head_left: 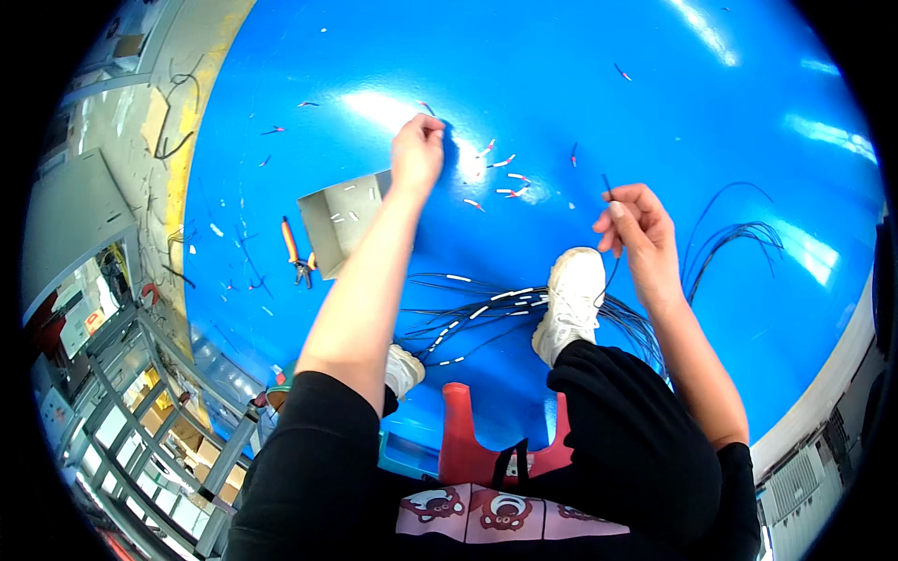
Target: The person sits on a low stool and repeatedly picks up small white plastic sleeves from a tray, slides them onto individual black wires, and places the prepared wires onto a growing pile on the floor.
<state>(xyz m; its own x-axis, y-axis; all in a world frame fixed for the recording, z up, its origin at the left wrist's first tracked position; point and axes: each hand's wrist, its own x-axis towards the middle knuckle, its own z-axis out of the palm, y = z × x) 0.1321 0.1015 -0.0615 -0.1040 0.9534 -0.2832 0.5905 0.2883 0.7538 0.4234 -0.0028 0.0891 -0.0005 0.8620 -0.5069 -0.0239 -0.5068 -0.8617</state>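
My right hand (644, 238) pinches a black cable (613, 273) near its end; the short tip sticks up past the fingers and the rest runs down by my shoe. Farther out on the left, my left hand (418, 157) is closed, thumb against fingertips. What it holds, if anything, is too small to make out. A short red-and-black wire piece (427, 107) shows just beyond those fingertips. Under my left forearm stands an open grey box (323, 224) with a few small white sleeves inside. A bundle of black cables (627, 323) with white sleeves lies across the floor, partly under my right shoe.
Orange-handled pliers (291, 245) lie left of the box. Several wire offcuts (513, 193) are scattered over the blue floor (524, 65). Looped cable ends (739, 238) spread at the right. A red stool (456, 425) is below me, and a metal rack (159, 411) stands at lower left.
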